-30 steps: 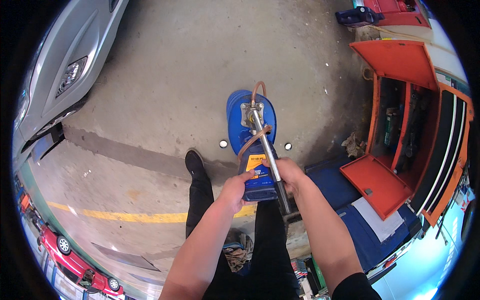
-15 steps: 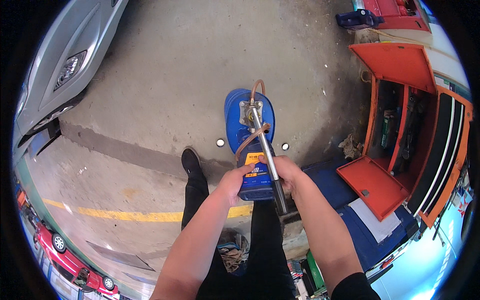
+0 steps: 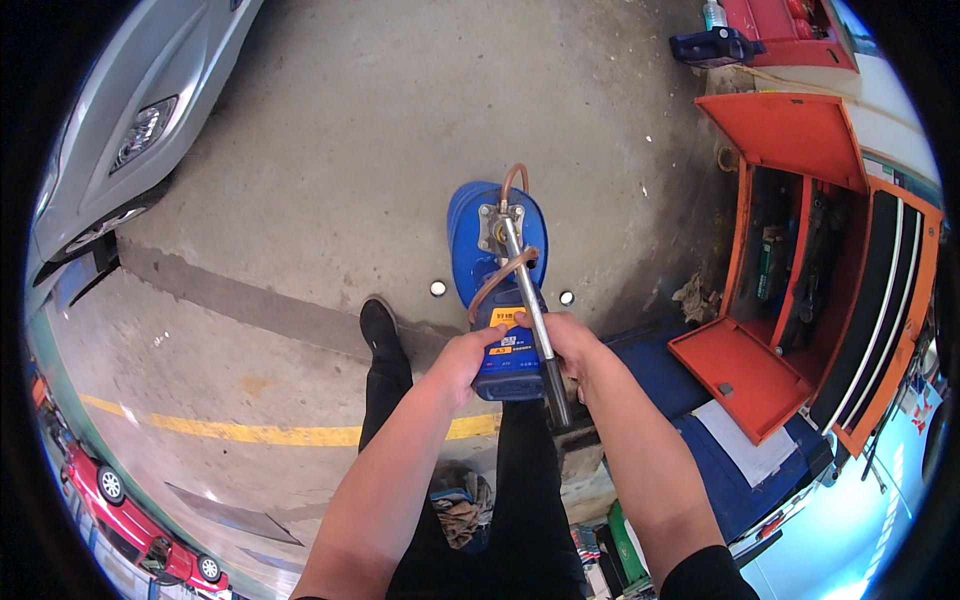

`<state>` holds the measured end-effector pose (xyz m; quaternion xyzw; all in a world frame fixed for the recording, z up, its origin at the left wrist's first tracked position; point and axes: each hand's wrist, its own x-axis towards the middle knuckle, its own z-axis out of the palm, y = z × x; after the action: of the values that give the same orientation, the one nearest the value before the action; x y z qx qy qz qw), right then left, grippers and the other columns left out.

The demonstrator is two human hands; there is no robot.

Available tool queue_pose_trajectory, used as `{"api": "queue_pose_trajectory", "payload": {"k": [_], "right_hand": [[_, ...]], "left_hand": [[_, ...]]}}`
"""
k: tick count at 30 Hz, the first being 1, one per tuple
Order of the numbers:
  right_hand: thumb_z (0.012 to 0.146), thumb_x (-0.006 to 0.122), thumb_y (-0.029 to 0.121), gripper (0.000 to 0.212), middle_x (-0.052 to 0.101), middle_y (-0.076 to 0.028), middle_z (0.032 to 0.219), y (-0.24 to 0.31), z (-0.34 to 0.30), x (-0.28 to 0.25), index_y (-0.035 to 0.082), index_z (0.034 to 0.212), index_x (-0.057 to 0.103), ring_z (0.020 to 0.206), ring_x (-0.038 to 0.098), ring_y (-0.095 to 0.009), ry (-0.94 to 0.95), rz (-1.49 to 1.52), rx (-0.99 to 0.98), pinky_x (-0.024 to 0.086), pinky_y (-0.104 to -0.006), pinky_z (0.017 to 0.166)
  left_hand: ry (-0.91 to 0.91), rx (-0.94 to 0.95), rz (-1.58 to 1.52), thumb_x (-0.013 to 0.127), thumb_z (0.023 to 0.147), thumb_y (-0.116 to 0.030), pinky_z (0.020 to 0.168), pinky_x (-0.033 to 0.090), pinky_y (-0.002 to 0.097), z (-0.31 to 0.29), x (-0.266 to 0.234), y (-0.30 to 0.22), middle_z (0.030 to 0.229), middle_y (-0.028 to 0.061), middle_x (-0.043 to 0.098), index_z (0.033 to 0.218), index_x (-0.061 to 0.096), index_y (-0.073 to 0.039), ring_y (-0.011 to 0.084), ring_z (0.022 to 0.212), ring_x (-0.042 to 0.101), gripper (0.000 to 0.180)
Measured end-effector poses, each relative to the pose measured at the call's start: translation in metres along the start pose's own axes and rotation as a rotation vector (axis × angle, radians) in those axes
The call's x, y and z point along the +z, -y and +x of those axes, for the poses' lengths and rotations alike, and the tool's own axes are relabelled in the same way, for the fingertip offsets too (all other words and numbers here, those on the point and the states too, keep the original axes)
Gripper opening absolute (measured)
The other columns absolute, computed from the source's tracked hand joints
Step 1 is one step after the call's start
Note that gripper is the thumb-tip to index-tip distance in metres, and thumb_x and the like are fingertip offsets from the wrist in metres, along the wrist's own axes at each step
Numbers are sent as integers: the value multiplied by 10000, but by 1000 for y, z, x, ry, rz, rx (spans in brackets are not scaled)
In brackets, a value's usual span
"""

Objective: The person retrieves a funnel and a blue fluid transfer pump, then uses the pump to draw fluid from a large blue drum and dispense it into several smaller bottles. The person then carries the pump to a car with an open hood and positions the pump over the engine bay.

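My left hand [image 3: 464, 364] and my right hand [image 3: 570, 338] grip a blue jug [image 3: 508, 384] with a yellow label from either side, thumbs on its front. Just beyond it stands a blue drum [image 3: 464, 240] with a hand pump [image 3: 500, 228] bolted on top. The pump's metal lever [image 3: 543, 336], ending in a black grip, slants over the jug beside my right hand. A brownish hose [image 3: 488, 290] curves from the pump toward the jug's top; its end is hidden. White round caps [image 3: 438, 288] lie on the floor to either side of the drum.
An orange tool cabinet [image 3: 745, 370] with open doors stands at right, beside a blue surface bearing white paper [image 3: 748, 440]. A silver car [image 3: 150, 90] is at upper left, a red car [image 3: 125, 515] at lower left. A dark jug [image 3: 712, 46] sits at upper right.
The whole view has shifted slightly. Both hands still hold the jug in the same place against the drum, and the lever keeps its slant.
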<state>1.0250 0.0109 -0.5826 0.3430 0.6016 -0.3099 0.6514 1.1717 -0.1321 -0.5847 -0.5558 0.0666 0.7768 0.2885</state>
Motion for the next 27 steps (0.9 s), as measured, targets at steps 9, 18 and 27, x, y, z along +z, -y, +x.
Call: {"api": "queue_pose_trajectory", "payload": {"k": [9, 18, 27], "right_hand": [[1058, 841, 316, 463, 835, -176, 1150, -1, -1, -1, -52, 1323, 752, 953, 843, -285, 21, 27, 20, 709, -475, 809], [1058, 840, 298, 451, 833, -172, 1158, -4, 5, -8, -59, 1319, 749, 963, 836, -271, -20, -62, -15, 702, -439, 856], [1051, 813, 312, 493, 829, -172, 1182, -2, -7, -10, -83, 1336, 734, 964, 832, -269, 10, -63, -32, 682, -439, 833]], "left_hand": [[-11, -43, 13, 700, 1135, -362, 1058, 641, 490, 7, -6, -1, 1354, 221, 801, 1441, 687, -8, 327, 1166, 815, 468], [-9, -21, 31, 676, 1153, -335, 1053, 647, 502, 9, -5, 3, 1347, 214, 801, 1442, 679, 6, 330, 1167, 812, 447], [-2, -32, 28, 661, 1155, -300, 1065, 635, 484, -1, -3, 1, 1325, 195, 804, 1432, 685, -3, 302, 1184, 802, 407]]}}
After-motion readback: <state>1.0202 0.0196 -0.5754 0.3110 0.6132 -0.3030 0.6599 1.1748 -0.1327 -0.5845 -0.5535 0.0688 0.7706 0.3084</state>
